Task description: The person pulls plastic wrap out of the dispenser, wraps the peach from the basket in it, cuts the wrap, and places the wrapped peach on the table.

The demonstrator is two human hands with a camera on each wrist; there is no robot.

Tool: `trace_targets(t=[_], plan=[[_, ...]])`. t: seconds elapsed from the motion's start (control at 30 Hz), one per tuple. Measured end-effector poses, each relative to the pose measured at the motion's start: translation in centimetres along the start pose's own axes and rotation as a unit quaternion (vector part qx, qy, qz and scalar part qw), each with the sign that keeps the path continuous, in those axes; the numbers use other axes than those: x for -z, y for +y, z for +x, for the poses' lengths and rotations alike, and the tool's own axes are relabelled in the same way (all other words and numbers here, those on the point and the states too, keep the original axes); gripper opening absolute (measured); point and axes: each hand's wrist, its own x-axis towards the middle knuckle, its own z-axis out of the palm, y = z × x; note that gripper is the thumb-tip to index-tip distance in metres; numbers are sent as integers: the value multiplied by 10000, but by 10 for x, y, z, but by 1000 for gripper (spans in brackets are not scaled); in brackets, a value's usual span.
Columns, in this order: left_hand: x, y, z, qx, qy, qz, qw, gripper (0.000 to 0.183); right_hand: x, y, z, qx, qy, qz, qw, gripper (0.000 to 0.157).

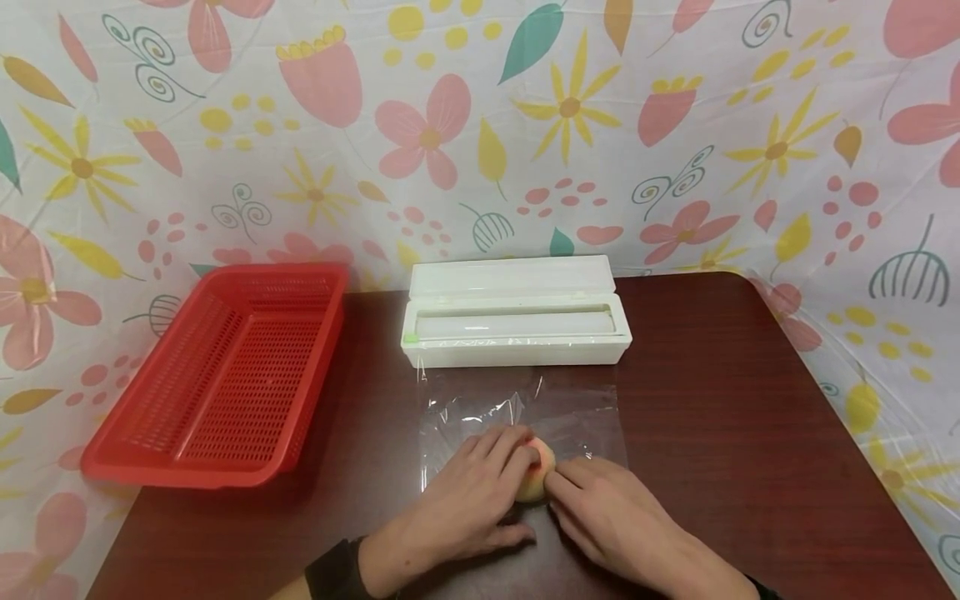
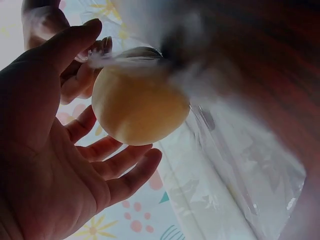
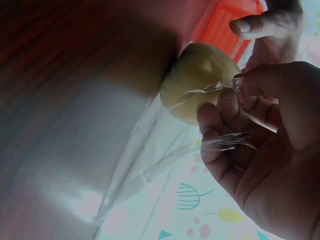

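A round yellow peach [image 1: 542,468] with a reddish blush sits near the front of the table, on the near end of clear cling film [image 1: 465,410]. My left hand [image 1: 474,487] lies over its left side, fingers extended and touching it; in the left wrist view the fingers spread loosely beside the peach [image 2: 140,110]. On the other side, my right hand [image 1: 618,510] pinches the film's edge between thumb and fingers, close against the fruit. Bunched film [image 3: 225,141] shows among those fingers in the right wrist view. The peach's underside is hidden in the head view.
Behind the hands stands a white cling film dispenser [image 1: 517,356], lid raised, a roll inside, its film stretching toward me. A red perforated basket [image 1: 202,477] sits at the left. The dark wooden table [image 1: 720,400] ends at a flowered curtain [image 1: 480,150].
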Motion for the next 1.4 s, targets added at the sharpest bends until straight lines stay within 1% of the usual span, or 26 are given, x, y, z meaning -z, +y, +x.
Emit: trace_targets(t=[0.17, 0.4, 0.5, 0.73, 0.93, 1.07, 1.2, 1.3, 1.4], plan=[[0, -1, 1, 37, 35, -53, 10000, 71, 0, 1, 1, -14, 19, 3, 10000, 9], [2, -3, 2, -97, 369, 16, 9993, 50, -1, 2, 2, -56, 293, 32, 9996, 8], [2, -4, 2, -127, 386, -23, 9992, 46, -2, 3, 2, -59, 341, 38, 9994, 9], [2, -7, 2, -157, 393, -210, 9989, 40, -2, 6, 1, -46, 349, 6, 9994, 10], [2, -8, 3, -175, 372, -325, 9986, 37, 0, 9, 1, -115, 239, -32, 9996, 13], [3, -10, 4, -88, 342, -468, 9983, 38, 2, 11, 1, -151, 208, -71, 9996, 15], [3, -11, 4, 32, 286, -642, 9975, 38, 4, 10, 2, -130, 306, -68, 9994, 16], [3, -12, 5, 129, 180, -744, 9970, 39, 6, 8, 3, -113, 407, 39, 9991, 16], [2, -12, 5, 262, 90, -907, 9955, 40, 6, 5, 4, -83, 481, 200, 9986, 20]])
